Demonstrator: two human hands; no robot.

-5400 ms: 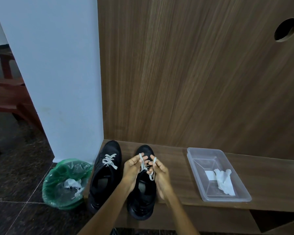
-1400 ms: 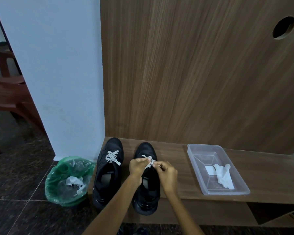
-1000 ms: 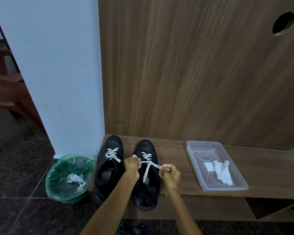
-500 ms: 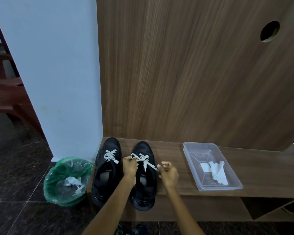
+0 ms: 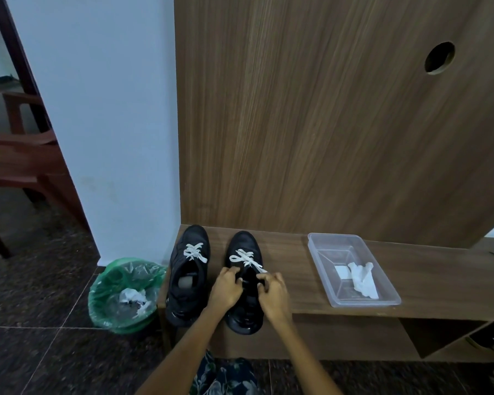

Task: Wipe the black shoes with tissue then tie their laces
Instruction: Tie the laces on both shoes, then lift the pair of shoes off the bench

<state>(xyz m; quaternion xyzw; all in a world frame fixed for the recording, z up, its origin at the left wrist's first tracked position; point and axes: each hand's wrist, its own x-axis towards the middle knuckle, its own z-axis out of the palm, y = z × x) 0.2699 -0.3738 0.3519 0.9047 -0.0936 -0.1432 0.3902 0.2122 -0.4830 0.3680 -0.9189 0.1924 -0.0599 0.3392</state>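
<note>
Black shoes (image 5: 188,280) toes toward panel, both hands' (image 5: 226,287) grip pinching lace (image 5: 247,259)

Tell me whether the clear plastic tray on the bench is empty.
Not empty: the clear plastic tray holds crumpled white tissue and a small white square.

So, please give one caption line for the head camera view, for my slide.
Both hands, left hand and right hand, work the white laces of the right-side black shoe on a wooden bench.

Bare surface (image 5: 285,269) lies open between the right shoe (image 5: 244,246) and the plastic tray (image 5: 340,238); the wooden panel (image 5: 311,124) blocks passage behind, the left shoe (image 5: 191,280) alongside.
</note>
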